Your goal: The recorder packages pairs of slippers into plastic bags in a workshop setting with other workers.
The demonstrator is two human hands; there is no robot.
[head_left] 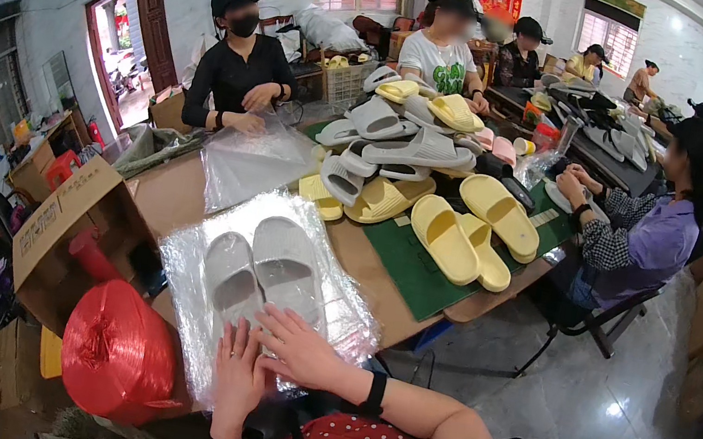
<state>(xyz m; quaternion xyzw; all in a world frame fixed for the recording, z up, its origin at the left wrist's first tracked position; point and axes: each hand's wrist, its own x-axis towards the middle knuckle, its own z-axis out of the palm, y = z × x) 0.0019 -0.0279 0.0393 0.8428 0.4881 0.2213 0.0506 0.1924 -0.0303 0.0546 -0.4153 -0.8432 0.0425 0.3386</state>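
A pair of grey slippers (285,250) lies side by side in a clear plastic bag on a stack of shiny clear bags (192,271) at the table's near edge. My left hand (239,369) rests on the bag's near end, fingers stretched out and pointing away from me. Just right of it, my right hand (296,346) lies flat with its fingers extended, its fingertips at the heel of the right slipper. The two hands touch or overlap at their inner sides. Nothing is gripped in either one.
A big red roll of plastic twine (120,350) stands left of my hands, beside an open cardboard box (84,243). Beyond lies a heap of grey and yellow slippers (411,150), with yellow slippers (452,237) on a green mat (403,276). Co-workers sit or stand around the table.
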